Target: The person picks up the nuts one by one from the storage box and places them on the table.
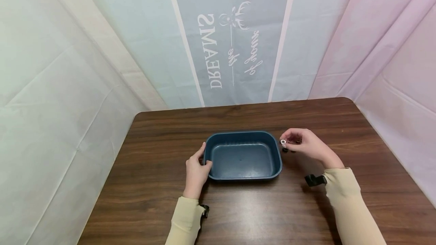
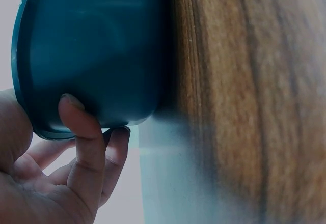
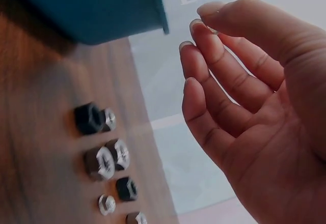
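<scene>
A dark blue plastic box (image 1: 241, 162) stands open-topped on the table. My left hand (image 1: 197, 169) grips its left end, thumb over the rim and fingers along the outside; the left wrist view shows that hand's fingers (image 2: 86, 147) against the wall. Just off the box's right end, my right hand (image 1: 308, 146) pinches a small silver nut (image 1: 283, 142) between thumb and fingertips. In the right wrist view the fingers mostly hide that nut. Below this hand several nuts lie on the table, among them a black nut (image 3: 88, 118) and a larger silver nut (image 3: 100, 164).
The brown wooden table (image 1: 163, 199) has a rounded far edge. Pale printed cloth (image 1: 231, 48) hangs behind it and along both sides. More nuts, such as a small silver one (image 3: 107, 204) and a black one (image 3: 126, 188), sit close together right of the box.
</scene>
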